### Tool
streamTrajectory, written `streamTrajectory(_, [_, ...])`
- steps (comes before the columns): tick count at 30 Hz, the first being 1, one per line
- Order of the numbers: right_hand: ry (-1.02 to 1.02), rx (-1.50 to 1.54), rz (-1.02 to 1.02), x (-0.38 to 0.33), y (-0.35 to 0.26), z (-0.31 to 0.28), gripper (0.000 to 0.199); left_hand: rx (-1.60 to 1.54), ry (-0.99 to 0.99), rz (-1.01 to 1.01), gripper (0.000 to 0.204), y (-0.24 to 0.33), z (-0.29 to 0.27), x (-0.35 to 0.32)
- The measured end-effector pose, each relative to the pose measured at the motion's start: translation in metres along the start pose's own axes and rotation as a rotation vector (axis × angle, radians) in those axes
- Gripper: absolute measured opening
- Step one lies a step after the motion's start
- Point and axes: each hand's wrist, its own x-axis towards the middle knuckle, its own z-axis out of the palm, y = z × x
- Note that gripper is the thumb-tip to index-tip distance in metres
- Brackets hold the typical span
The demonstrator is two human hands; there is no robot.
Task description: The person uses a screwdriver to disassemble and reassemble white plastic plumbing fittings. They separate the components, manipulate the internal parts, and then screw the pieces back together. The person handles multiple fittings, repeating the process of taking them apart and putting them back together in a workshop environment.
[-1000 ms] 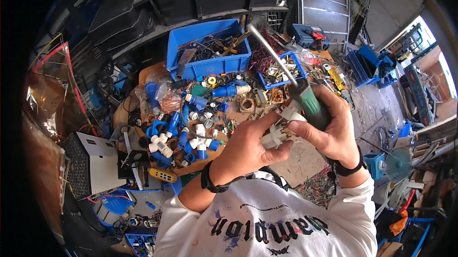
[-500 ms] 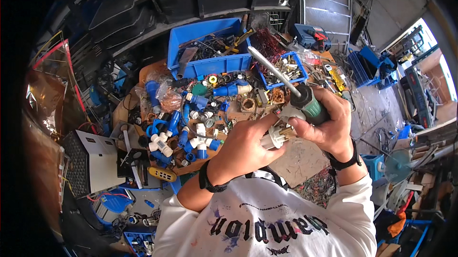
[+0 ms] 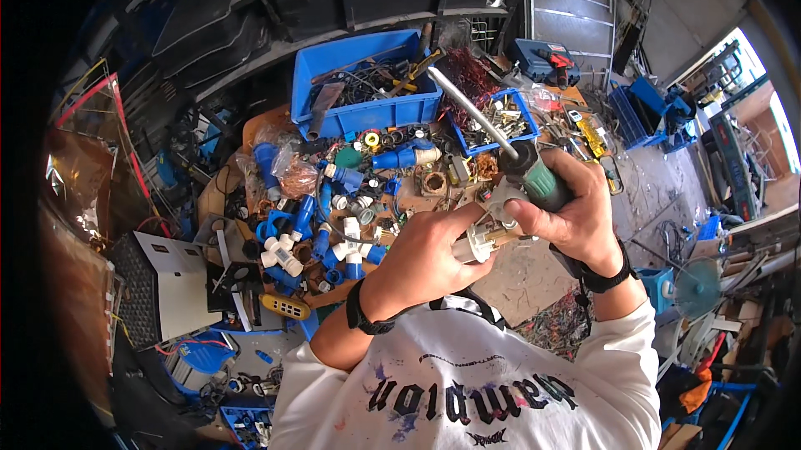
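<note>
My left hand (image 3: 421, 254) is closed around a white plastic plug part (image 3: 473, 248) with brass-coloured metal pieces. Across from it, my right hand (image 3: 584, 208) grips a screwdriver by its green and black handle (image 3: 544, 183). The long metal shaft points up and to the left, away from the plug part. A second pale plastic piece (image 3: 504, 197) sits by my right thumb, next to the plug part. The two hands are close together over the workbench's near side. My left fingertips are partly hidden behind the parts.
Blue and white industrial plugs (image 3: 350, 241) crowd the bench's left side. Behind them stands a large blue bin (image 3: 367, 120) of tools and cables, beside a smaller blue tray (image 3: 501, 137) of metal parts. A yellow power strip (image 3: 285, 306) lies at the left edge.
The screwdriver has shifted slightly up and left in my right hand. The plug part has tilted a little, and the pale piece beside it has moved.
</note>
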Motion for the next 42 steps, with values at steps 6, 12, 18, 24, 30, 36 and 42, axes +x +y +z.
streamTrajectory(6, [-0.033, 0.023, 0.017, 0.003, 0.008, -0.005, 0.041, -0.018, -0.014, 0.003, 0.031, -0.001, 0.002, 0.001])
streamTrajectory(12, [-0.075, 0.025, 0.103, 0.002, 0.008, -0.007, 0.041, -0.017, -0.011, -0.007, 0.03, 0.0, 0.006, 0.002])
streamTrajectory(18, [-0.067, 0.079, 0.095, -0.002, 0.009, -0.004, 0.044, -0.117, -0.046, -0.097, 0.037, 0.005, 0.006, 0.002])
streamTrajectory(24, [-0.19, 0.43, 0.064, -0.008, 0.018, -0.003, 0.052, -0.451, -0.1, -0.111, 0.047, -0.002, 0.006, -0.003])
streamTrajectory(30, [-0.257, 0.774, 0.252, -0.011, 0.015, -0.002, 0.048, -0.921, -0.327, -0.373, 0.051, 0.004, -0.009, -0.007])
streamTrajectory(36, [-0.225, 0.925, 0.226, -0.015, 0.017, 0.009, 0.039, -1.228, -0.449, -0.369, 0.039, 0.005, -0.007, -0.008])
streamTrajectory(42, [-0.137, 0.855, 0.203, -0.016, 0.006, 0.012, 0.036, -1.23, -0.416, -0.407, 0.049, 0.013, -0.005, -0.011])
